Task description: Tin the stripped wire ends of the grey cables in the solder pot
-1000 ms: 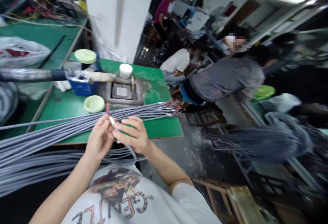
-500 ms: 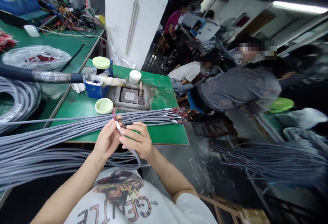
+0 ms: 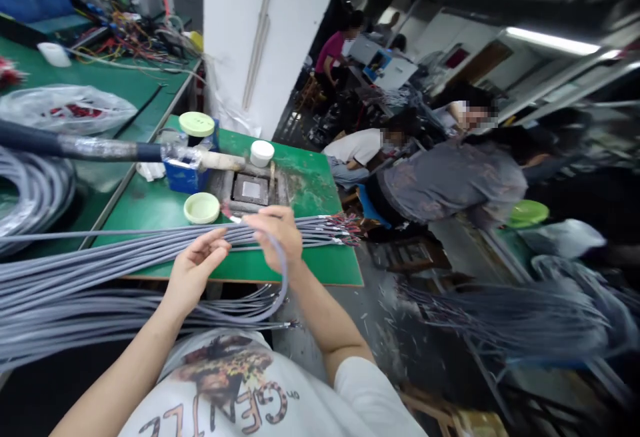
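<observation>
My right hand (image 3: 280, 237) pinches a grey cable (image 3: 284, 274) close to its stripped end. That end has a white band and reddish wires, and it points left toward a shallow pale-green dish (image 3: 201, 209). From the hand, the cable bends down and back to the left. My left hand (image 3: 197, 265) is off the cable, its fingers loosely bent and apart, with nothing in them. Beneath both hands a bundle of grey cables (image 3: 150, 248) lies across the green bench (image 3: 320, 267), its stripped wire ends to the right.
Behind the dish sits a square metal pot (image 3: 251, 189) in a grimy block. A hose with a pale nozzle (image 3: 225, 160), a white tub (image 3: 262, 152) and a blue box (image 3: 185, 176) stand near it. More cables (image 3: 125, 317) hang below the bench edge. Co-workers sit at right.
My left hand has let go of the cable and drawn back down and left. My right hand has moved up and forward, turning the cable's end leftward toward the dish and pot.
</observation>
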`<action>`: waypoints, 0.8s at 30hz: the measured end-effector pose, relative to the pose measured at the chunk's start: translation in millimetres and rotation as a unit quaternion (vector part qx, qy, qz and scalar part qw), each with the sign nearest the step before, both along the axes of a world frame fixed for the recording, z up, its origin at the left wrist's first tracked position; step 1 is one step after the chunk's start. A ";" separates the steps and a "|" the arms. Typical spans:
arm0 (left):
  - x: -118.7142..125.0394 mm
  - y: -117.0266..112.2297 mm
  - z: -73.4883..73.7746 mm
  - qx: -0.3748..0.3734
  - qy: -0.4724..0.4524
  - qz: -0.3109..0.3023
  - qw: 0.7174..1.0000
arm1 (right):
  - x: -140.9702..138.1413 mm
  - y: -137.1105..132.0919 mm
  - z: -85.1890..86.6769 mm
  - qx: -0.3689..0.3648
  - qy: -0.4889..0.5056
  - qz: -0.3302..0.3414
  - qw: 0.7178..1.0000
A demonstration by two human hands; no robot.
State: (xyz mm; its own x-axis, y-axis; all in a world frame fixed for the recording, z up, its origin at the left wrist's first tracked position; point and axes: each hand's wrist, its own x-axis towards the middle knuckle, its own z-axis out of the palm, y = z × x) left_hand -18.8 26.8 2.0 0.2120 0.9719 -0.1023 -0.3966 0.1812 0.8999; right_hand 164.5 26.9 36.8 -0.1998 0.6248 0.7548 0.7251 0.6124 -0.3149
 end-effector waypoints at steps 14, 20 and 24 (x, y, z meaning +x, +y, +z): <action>-41.5 10.3 -29.6 0.266 0.330 -0.035 0.905 | -32.9 119.7 -3.1 -0.209 0.147 0.024 0.966; -45.4 11.0 -30.8 0.259 0.348 -0.069 0.899 | -51.4 134.0 -11.7 -0.248 0.163 0.040 0.954; -45.9 11.2 -30.7 0.260 0.344 -0.068 0.899 | -56.7 137.3 -15.8 -0.268 0.161 0.045 0.949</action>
